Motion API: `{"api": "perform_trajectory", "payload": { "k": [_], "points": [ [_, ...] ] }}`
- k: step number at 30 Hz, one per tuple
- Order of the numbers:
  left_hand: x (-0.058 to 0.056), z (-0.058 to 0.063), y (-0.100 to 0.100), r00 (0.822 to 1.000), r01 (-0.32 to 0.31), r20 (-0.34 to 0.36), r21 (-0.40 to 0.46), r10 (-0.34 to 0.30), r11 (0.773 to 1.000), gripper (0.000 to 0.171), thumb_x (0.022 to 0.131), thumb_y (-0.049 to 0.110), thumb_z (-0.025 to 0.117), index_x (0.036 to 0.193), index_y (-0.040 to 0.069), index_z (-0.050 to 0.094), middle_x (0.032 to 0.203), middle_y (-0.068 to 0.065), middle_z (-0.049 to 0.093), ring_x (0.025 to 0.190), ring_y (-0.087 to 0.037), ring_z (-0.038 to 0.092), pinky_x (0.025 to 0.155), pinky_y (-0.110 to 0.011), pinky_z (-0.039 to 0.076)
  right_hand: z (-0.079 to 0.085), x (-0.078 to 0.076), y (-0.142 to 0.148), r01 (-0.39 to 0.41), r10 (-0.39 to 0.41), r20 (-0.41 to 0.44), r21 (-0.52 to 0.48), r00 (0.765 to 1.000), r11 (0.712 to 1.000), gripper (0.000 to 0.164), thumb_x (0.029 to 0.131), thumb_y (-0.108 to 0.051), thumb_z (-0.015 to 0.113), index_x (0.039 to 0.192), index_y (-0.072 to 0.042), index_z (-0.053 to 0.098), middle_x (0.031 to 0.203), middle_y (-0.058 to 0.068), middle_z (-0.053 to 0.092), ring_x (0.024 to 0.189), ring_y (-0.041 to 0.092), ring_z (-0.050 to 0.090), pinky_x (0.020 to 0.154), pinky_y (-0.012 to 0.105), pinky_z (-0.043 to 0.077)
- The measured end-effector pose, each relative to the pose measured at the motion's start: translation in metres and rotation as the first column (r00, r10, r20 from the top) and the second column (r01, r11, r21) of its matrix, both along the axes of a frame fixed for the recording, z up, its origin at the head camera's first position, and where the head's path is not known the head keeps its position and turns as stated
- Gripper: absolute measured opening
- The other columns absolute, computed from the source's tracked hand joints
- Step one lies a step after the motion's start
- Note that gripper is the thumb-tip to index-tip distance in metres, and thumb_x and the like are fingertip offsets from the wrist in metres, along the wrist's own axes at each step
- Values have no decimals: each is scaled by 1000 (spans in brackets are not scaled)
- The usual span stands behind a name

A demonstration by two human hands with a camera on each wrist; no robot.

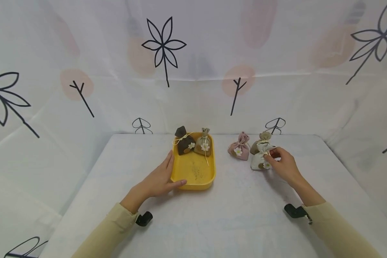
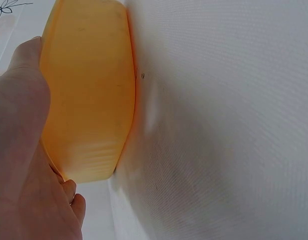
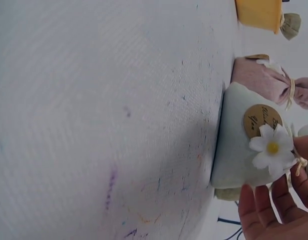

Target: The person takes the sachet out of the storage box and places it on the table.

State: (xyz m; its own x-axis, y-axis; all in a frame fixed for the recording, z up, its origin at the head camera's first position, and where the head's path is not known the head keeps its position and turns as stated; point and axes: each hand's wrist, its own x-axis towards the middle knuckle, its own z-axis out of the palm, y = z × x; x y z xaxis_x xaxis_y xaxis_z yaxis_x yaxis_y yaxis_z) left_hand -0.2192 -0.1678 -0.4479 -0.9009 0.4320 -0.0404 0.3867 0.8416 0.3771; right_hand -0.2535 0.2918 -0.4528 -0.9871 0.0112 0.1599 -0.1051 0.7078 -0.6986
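Pouch (image 1: pixel 259 161) pinched by the right hand (image 1: pixel 285 165) partly hides an olive pouch (image 1: pixel 264 136).

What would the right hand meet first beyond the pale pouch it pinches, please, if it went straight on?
Probably the olive pouch just behind the pale pouch, though depth is unclear; the pink pouch sits farther left.

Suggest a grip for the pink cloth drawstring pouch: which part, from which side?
Likely best: pinch the pink cloth drawstring pouch at its gathered neck, from above. It sits neck-up, and the tied neck is narrower than the rounded body. The right side looks tighter, with the pale cloth pouch and right hand close by.
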Motion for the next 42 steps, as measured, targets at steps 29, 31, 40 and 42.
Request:
{"api": "perform_trajectory", "payload": {
  "k": [29,31,40,42],
  "points": [
    [2,1,0,1000,-6,3,3,6,1000,117,93,75,52,163,2,-7,171,-13,-10,157,-30,12,125,-43,21,16,19,-8,9,-12,-61,-55,998,998,31,106,-22,55,123,4,56,121,22,59,116,38,53,93,51,46],
    [3,1,0,1000,-6,4,5,6,1000,117,93,75,52,163,2,-7,171,-13,-9,157,-30,13,125,-43,21,18,21,-12,-2,-1,-68,-50,998,999,30,106,-22,55,122,4,56,121,22,59,116,38,53,92,51,47],
    [2,1,0,1000,-1,0,0,1,1000,117,93,75,51,162,1,-7,171,-13,-10,157,-31,12,125,-43,21,26,23,-28,-52,46,-113,-53,993,997,29,105,-19,57,123,4,57,117,22,62,113,36,56,82,20,45],
    [1,1,1,1000,-1,2,0,1,1000,117,93,75,51,162,0,-7,171,-13,-11,157,-31,12,125,-43,21,26,23,-32,-63,56,-116,-60,992,996,28,105,-17,58,122,4,57,116,21,62,112,35,57,79,12,43]
  ]
}}
